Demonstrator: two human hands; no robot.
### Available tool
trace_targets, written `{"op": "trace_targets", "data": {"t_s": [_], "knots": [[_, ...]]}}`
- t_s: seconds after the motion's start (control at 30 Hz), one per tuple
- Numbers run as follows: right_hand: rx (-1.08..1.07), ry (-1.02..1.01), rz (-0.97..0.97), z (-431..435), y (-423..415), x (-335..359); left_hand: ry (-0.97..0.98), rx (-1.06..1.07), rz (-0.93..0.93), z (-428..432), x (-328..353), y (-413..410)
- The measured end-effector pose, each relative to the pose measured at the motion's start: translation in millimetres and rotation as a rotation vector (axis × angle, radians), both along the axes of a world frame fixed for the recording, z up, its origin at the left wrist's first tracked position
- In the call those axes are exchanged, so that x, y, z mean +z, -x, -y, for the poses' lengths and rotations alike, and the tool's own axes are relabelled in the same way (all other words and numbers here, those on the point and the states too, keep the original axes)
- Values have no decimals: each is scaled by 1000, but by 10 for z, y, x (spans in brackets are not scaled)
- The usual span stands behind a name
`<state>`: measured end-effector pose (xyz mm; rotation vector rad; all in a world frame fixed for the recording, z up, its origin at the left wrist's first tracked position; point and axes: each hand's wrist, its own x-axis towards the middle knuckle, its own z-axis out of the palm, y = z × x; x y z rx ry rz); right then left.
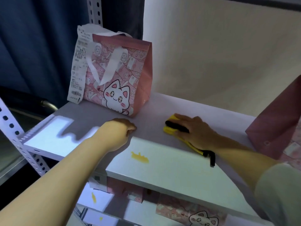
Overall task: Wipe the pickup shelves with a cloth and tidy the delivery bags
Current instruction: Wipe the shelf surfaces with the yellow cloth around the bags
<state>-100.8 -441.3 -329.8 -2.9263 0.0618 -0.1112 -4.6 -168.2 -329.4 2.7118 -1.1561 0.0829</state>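
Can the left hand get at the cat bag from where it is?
Probably yes. The left hand rests on the shelf right in front of the bag, with only bare shelf between them. The right hand and cloth sit off to the side, out of its way.

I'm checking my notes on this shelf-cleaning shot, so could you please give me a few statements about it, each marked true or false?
1. The right hand presses a yellow cloth onto the shelf. True.
2. The left hand holds the pink cat bag by its handles. False: it rests as a fist on the shelf, in front of the bag.
3. A long receipt hangs at the cat bag's left side. True.
4. The cat bag lies on its side. False: it stands upright.
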Motion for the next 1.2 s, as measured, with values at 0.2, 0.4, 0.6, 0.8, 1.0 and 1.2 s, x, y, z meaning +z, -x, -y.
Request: {"op": "trace_targets", "data": {"t_s": [0.2,0.4,0.6,0.8,1.0,1.2], "knots": [[-198,129,-42,-333,-64,-23,-51,-3,-45,-8,66,83],[59,35,-72,-513,488,17,282,-94,-34,-274,81,462],[-185,46,-31,-606,761,51,355,84,16,-833,-25,537],[-462,118,-69,-1188,612,25,302,151,52,-1156,-211,499],[-171,30,-117,-1172,947,86,354,128,57,-1190,-296,492],[-456,110,-67,-1355,722,26,340,103,79,-1217,-314,508]]}}
